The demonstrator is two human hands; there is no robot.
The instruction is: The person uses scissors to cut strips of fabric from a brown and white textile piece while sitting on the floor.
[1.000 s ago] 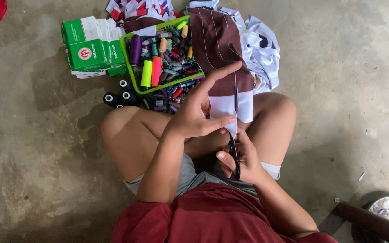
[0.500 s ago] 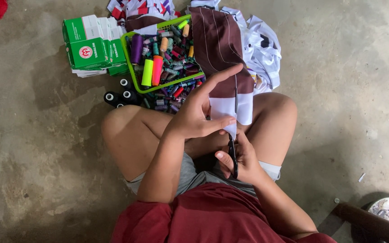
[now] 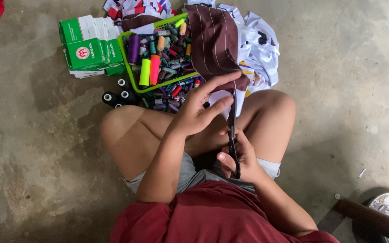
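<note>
The left hand (image 3: 199, 112) pinches the lower edge of a maroon striped cloth (image 3: 214, 45) between thumb and fingers — grip closed on the fabric, which drapes from the green basket (image 3: 127, 63) down over the person's knees. The right hand (image 3: 239, 159) grips black scissors (image 3: 232, 135) by the handles, blades pointing up at the cloth's edge. Thread spools (image 3: 151, 67) fill the basket; green boxes (image 3: 88, 47) sit beside it on the concrete floor (image 3: 32, 157).

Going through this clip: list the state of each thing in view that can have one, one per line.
Black-handled scissors: held upright, blades at the cloth.
Maroon striped cloth: draped over the basket, edge held.
Left hand: holding the cloth.
Right hand: gripping scissors.
Green plastic basket: filled with thread spools.
Green cardboard boxes: closed, stacked.
</note>
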